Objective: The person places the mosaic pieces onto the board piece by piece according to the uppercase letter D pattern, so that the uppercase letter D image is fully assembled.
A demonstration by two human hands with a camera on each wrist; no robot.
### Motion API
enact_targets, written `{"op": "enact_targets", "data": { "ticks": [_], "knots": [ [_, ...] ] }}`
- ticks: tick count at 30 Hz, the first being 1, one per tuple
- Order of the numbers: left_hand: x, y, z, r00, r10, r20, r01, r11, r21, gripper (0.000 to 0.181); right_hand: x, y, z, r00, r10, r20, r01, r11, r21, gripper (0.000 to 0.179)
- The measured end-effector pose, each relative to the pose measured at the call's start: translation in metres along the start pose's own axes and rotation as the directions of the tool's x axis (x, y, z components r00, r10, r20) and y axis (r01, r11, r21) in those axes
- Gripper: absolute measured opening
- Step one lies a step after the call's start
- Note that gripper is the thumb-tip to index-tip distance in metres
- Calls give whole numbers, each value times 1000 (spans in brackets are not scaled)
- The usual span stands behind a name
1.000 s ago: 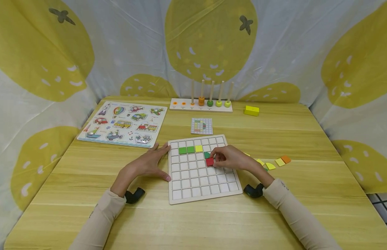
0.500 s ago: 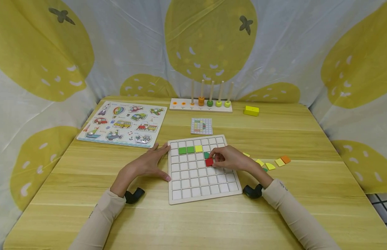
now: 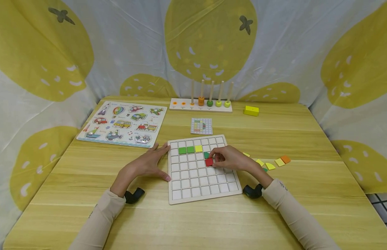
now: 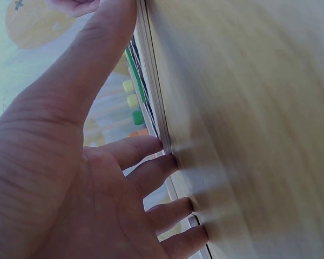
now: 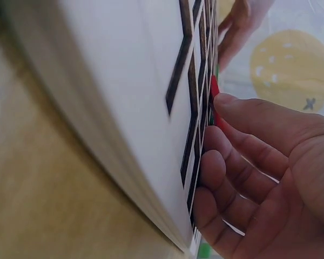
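A white board (image 3: 195, 191) with a grid of square recesses lies on the table. My right hand (image 3: 231, 158) is over its right half, thumb and index finger pinching a red square tile (image 3: 209, 162). In the right wrist view the red tile (image 5: 214, 86) stands slightly tilted at the grid, under the thumb tip. Just behind it is a dark green tile (image 3: 206, 155), partly covered by the fingers. Two green square tiles (image 3: 186, 150) and a yellow square tile (image 3: 198, 148) sit in one row. My left hand (image 3: 146, 163) touches the board's left edge with spread fingers (image 4: 167, 216) and thumb.
A small pattern card (image 3: 201, 126) lies behind the board. Loose tiles (image 3: 270, 166), yellow, green and orange, lie to the right. Farther back stand a peg stand (image 3: 181, 107) with beads and a yellow block (image 3: 251, 110). A vehicle picture puzzle (image 3: 131, 118) lies at left.
The red tile and the right hand have shifted very slightly to the left early on. Otherwise both hands and the board look the same.
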State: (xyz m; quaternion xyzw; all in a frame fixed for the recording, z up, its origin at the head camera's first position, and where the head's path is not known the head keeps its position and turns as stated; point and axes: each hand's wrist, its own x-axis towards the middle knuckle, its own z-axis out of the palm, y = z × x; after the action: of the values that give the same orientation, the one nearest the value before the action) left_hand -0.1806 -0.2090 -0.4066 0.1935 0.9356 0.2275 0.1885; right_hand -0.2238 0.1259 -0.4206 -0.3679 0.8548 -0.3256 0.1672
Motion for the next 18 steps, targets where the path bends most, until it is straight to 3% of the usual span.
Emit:
{"op": "enact_targets", "data": {
  "ticks": [7,18],
  "knots": [
    [0,0,0,1000,4,-1,-4,1000,-5,118,0,2,1,999,-30,-13,29,999,-16,24],
    [0,0,1,1000,1,-2,-1,1000,-4,118,-4,-1,-5,999,31,14,-31,999,25,25]
  ]
}}
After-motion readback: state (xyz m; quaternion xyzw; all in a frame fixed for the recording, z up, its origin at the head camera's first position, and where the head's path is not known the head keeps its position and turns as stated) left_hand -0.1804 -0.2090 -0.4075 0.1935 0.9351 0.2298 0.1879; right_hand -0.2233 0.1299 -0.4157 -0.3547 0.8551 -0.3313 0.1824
